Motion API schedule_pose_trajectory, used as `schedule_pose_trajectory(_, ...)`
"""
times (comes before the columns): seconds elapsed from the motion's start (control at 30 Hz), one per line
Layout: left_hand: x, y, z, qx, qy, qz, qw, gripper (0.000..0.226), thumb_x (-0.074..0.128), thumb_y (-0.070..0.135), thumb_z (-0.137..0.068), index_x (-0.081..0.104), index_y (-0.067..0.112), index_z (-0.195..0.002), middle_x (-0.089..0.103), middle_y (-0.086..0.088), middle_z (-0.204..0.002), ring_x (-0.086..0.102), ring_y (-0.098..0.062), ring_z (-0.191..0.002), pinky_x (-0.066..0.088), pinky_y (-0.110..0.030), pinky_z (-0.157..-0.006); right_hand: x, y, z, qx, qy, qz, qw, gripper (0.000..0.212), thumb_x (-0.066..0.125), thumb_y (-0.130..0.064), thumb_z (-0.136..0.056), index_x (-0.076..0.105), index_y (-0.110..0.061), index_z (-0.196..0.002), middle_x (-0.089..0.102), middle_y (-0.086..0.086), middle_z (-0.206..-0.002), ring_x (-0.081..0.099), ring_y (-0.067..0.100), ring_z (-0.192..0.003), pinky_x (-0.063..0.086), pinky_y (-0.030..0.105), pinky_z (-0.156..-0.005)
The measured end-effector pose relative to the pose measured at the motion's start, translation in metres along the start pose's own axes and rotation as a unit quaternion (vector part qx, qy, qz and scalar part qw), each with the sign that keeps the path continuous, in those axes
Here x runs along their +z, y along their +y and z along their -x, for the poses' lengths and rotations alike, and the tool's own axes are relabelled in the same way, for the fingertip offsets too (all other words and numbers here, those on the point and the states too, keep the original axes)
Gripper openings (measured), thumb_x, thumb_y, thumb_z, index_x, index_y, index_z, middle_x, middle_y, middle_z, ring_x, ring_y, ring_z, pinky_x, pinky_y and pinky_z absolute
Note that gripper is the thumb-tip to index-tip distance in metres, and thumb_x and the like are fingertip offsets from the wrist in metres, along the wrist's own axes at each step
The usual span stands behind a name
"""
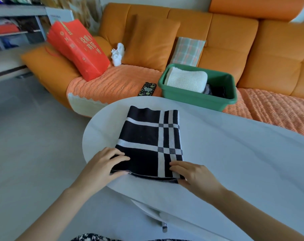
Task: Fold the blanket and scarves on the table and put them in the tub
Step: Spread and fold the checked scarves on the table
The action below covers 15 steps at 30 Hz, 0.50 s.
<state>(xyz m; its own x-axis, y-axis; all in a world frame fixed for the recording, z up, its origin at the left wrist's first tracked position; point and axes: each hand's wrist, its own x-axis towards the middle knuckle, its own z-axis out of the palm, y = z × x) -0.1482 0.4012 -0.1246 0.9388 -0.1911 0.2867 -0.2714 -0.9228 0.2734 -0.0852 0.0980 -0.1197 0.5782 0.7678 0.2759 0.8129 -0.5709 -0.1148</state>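
Left hand (102, 166) and right hand (195, 174) each pinch a near corner of the folded black scarf (150, 141) on the table (234, 153); uneven lifting could let its layers slip apart.

Red bag (78, 49): gold Chinese characters, too blurred to read.

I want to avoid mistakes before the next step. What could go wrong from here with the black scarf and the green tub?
1. The scarf lies near the table's near edge; only the left hand and right hand pinch its near corners, so the layers may slip apart when lifted.
2. The tub sits on the sofa, beyond the table, and already holds a white blanket, so space looks limited.
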Motion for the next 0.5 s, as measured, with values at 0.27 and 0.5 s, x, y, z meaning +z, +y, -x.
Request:
schedule_pose_trajectory(0.27,-0.002,0.013,0.015,0.039,0.026,-0.026,0.999,0.033,0.045,0.041,-0.083,0.070,0.028,-0.100,0.059,0.017,-0.092,0.050,0.003,-0.087,0.041,-0.012,-0.042,-0.006,0.011,0.025,0.013,-0.039,-0.045,0.998,0.041,0.065,-0.031,-0.086,0.058,-0.021,-0.125,0.054,-0.011,-0.134,0.059,0.005,-0.112,0.049,0.017,-0.089)
schedule_pose_trajectory(0.5,-0.001,0.031,0.024,0.065,0.066,-0.047,0.995,0.028,0.047,0.034,-0.085,0.071,0.025,-0.095,0.060,0.013,-0.084,0.053,0.000,-0.076,0.039,-0.013,-0.043,-0.014,0.005,0.031,-0.049,0.004,-0.011,0.999,0.030,0.050,-0.016,-0.085,0.065,-0.015,-0.111,0.068,-0.006,-0.106,0.066,0.007,-0.088,0.054,0.018,-0.064)
